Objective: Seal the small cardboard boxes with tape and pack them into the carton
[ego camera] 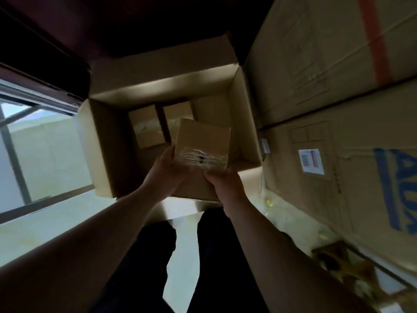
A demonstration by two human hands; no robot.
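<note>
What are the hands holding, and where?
A small taped cardboard box: the left hand grips its left side, the right hand its near right corner.

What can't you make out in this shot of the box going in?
Head view.
Near floor of the carton: hidden by the small box, left hand and right hand.
Print on the white label: too small, blurred.
The blue lettering: cut off by the right edge.
Seals on the packed boxes: too dim.

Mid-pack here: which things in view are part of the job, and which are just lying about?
Job: taped small box, held by left hand and right hand; open carton; two packed boxes inside.
Lying about: large stacked cartons; window.
</note>
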